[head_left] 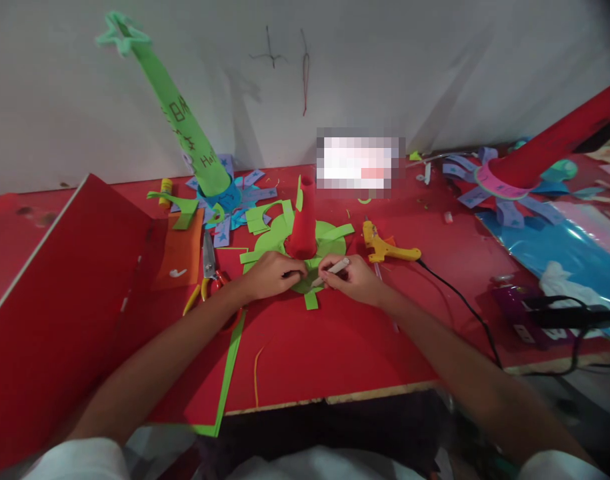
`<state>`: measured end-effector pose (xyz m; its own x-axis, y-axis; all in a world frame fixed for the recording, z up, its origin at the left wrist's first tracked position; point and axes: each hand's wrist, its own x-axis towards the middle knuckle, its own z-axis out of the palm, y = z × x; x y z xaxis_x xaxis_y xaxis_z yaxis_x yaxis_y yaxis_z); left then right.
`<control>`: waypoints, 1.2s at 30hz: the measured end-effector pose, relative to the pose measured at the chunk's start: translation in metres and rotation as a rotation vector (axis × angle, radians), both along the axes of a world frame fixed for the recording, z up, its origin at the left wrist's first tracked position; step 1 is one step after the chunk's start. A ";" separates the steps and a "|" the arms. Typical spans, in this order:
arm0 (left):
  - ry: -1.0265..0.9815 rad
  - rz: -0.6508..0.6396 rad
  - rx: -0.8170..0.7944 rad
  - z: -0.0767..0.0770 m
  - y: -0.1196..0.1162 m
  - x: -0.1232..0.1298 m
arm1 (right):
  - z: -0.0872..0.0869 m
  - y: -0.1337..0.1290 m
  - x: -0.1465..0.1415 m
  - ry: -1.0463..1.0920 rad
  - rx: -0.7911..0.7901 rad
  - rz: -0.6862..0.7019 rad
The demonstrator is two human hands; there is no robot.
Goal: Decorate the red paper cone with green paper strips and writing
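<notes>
A small red paper cone (303,223) stands upright on a round green paper disc (329,245) fringed with green strips, in the middle of the red table (335,347). My left hand (272,275) presses down on the disc's near edge, fingers curled. My right hand (349,279) grips a white marker pen (335,270), its tip on the green paper right beside my left fingers. A green strip (311,300) sticks out toward me below both hands.
A yellow glue gun (385,248) with a black cord lies right of the disc. Scissors (209,263) lie to the left by orange paper. A tall green cone (182,120) stands at the back left, a long red cone (549,150) at the right, a red sheet (65,300) at left.
</notes>
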<state>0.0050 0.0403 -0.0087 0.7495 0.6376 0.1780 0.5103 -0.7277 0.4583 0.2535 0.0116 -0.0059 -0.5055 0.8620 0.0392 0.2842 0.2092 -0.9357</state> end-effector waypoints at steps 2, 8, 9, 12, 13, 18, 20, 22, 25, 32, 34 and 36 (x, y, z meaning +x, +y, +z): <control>-0.004 -0.001 0.004 -0.001 0.000 0.000 | 0.000 0.000 0.000 0.006 0.001 -0.006; -0.103 -0.024 0.144 0.001 -0.005 0.000 | -0.001 0.001 0.000 0.050 0.002 -0.014; -0.156 -0.009 0.199 0.002 -0.006 0.000 | -0.001 0.001 0.000 0.074 0.005 -0.027; -0.318 0.088 0.321 0.005 -0.009 -0.002 | -0.002 0.003 0.000 0.115 0.029 -0.091; -0.357 0.134 0.335 0.007 -0.010 -0.002 | -0.002 0.003 0.000 0.116 0.039 -0.115; -0.500 0.321 0.322 0.011 -0.011 -0.003 | -0.006 0.005 0.002 0.114 0.114 -0.248; -0.545 0.381 0.285 0.012 -0.009 -0.003 | -0.008 0.006 0.003 0.148 0.143 -0.296; -0.604 0.477 0.225 0.012 -0.006 -0.004 | -0.011 0.007 0.004 0.202 0.150 -0.339; -0.775 0.590 0.084 0.010 0.001 -0.006 | -0.011 0.007 0.006 0.252 0.124 -0.368; -0.939 0.579 -0.068 0.007 0.007 -0.005 | -0.003 0.001 0.002 0.196 0.004 -0.079; -0.908 0.571 -0.043 0.006 0.006 -0.005 | -0.002 0.000 0.001 0.159 -0.027 -0.018; -0.871 0.572 -0.024 0.006 0.005 -0.006 | -0.002 -0.001 0.001 0.116 -0.037 0.005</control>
